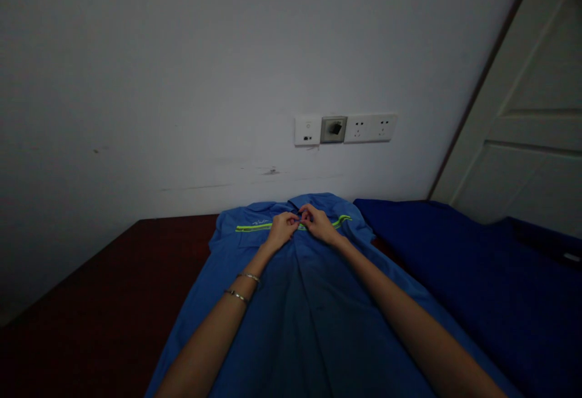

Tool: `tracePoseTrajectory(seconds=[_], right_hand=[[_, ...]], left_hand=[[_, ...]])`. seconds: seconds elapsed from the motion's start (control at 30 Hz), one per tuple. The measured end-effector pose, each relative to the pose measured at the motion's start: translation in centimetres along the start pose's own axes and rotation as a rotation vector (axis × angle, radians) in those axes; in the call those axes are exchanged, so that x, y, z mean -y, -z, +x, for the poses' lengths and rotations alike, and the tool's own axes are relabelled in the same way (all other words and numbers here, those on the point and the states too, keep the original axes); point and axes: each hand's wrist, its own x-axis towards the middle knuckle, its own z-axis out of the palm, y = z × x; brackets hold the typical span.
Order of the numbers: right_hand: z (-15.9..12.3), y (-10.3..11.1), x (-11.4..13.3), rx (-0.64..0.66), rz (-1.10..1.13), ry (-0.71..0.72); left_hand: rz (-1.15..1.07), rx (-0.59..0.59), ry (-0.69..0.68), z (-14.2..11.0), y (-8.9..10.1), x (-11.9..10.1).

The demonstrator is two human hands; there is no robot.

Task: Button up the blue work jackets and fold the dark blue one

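Observation:
A blue work shirt (313, 313) with a yellow-green reflective stripe across the chest lies flat on a dark red table (104, 301), collar toward the wall. My left hand (282, 228) and my right hand (318, 222) meet at the top of the shirt's front placket, just below the collar. Both hands have their fingers curled in a pinch on the fabric there. What sits between the fingertips is too small to make out. Two thin metal bangles circle my left wrist.
A darker blue cloth (477, 283) lies on the table to the right of the shirt. A row of wall sockets and a switch (345, 129) sits on the white wall behind. A white panelled door (531, 125) stands at the right.

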Motion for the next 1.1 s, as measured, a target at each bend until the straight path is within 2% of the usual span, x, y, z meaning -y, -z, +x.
tracePoseTrajectory(seconds=[0.1, 0.23, 0.47, 0.73, 0.87, 0.97, 1.1], right_hand=[[0.1, -0.3, -0.2, -0.036, 0.031, -0.014], [0.2, -0.5, -0.4, -0.073, 0.023, -0.022], [0.1, -0.8, -0.9, -0.107, 0.067, -0.058], [0.4, -0.9, -1.2, -0.147, 0.123, -0.120], [0.6, -1.1, -1.2, -0.171, 0.161, -0.199], [0.8, -1.1, -1.2, -0.177, 0.201, -0.305], [1.1, -0.9, -0.9, -0.154, 0.240, -0.422]], left_hand=[[-0.036, -0.015, 0.004, 0.0, -0.2, 0.3], [0.003, -0.028, -0.057, 0.0, -0.4, 0.6], [-0.002, 0.022, -0.079, 0.1, -0.3, 0.9], [-0.113, 0.037, -0.054, 0.2, -0.6, 1.6], [-0.129, 0.040, -0.037, 0.3, -0.7, 1.7], [-0.034, 0.035, -0.056, 0.4, -0.4, 1.3], [0.220, 0.025, -0.125, 0.1, -0.3, 0.0]])
